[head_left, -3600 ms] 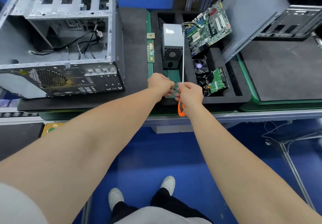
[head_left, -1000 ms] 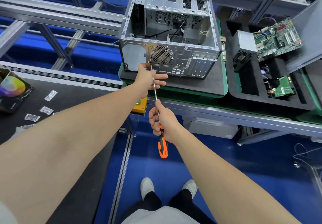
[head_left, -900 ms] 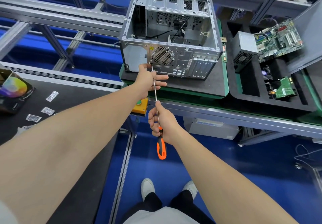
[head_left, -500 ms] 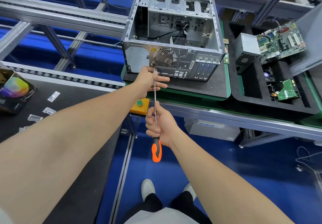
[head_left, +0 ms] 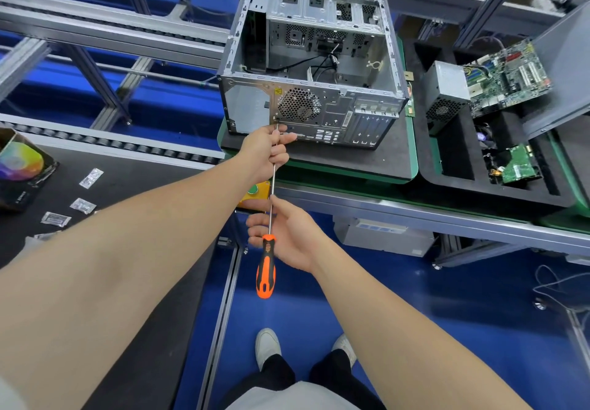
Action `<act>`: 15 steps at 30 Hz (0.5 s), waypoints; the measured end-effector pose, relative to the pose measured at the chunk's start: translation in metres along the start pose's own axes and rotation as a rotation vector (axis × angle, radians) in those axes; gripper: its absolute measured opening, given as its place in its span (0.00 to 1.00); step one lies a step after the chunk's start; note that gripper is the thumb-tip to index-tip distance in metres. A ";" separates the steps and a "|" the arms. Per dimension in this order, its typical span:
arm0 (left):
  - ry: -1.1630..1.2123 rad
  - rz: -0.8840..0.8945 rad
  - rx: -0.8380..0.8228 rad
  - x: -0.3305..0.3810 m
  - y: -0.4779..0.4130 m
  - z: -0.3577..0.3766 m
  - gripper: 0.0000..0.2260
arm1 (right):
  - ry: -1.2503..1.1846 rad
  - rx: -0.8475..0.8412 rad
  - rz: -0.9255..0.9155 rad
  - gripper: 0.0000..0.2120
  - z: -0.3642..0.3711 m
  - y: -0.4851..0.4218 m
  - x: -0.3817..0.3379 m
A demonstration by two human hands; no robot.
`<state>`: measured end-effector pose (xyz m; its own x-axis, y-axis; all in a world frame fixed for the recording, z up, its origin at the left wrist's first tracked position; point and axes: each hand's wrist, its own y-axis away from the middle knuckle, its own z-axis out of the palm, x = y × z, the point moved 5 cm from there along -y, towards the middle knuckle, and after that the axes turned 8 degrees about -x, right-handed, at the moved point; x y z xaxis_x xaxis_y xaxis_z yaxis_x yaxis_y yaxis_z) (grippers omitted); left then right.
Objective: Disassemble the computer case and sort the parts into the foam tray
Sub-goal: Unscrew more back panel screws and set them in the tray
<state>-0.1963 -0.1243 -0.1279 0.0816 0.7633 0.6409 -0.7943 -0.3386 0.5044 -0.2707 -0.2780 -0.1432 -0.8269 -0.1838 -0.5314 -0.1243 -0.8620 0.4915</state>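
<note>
The open grey computer case (head_left: pixel 319 68) stands on a black foam pad, its rear panel with the fan grille facing me. A long screwdriver (head_left: pixel 266 269) with an orange and black handle points at the panel's lower left, beside the grille. My left hand (head_left: pixel 266 151) is closed around the shaft near the tip. My right hand (head_left: pixel 287 234) holds the shaft just above the handle, fingers loosely curled. The black foam tray (head_left: pixel 453 183) to the right holds a power supply (head_left: pixel 445 96), a motherboard (head_left: pixel 507 77), a fan and a green board (head_left: pixel 518 167).
A yellow button box (head_left: pixel 255 197) sits on the conveyor's front rail under my left hand. On the black belt at left lie small plastic bags (head_left: pixel 83 205) and a box with a colourful disc (head_left: pixel 20 163). A grey side panel (head_left: pixel 562 74) leans at the far right.
I turned from the foam tray to the case's rear. Over the last second the screwdriver tip stayed at the rear panel while my right hand shifted up the shaft and loosened.
</note>
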 end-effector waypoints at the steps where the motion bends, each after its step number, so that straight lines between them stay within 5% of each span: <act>1: 0.012 -0.002 0.000 0.000 -0.001 0.000 0.11 | -0.004 -0.073 0.021 0.21 -0.002 0.003 0.001; 7: 0.112 -0.029 -0.027 -0.004 -0.003 0.002 0.11 | 0.066 -0.353 0.056 0.19 -0.013 0.017 -0.007; 15: 0.062 -0.040 -0.001 0.000 -0.002 0.001 0.13 | 0.416 -0.182 0.183 0.06 -0.010 0.009 -0.023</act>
<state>-0.1944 -0.1247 -0.1281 0.0759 0.8085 0.5835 -0.7917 -0.3068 0.5282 -0.2473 -0.2864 -0.1340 -0.5325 -0.4813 -0.6963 0.1309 -0.8595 0.4940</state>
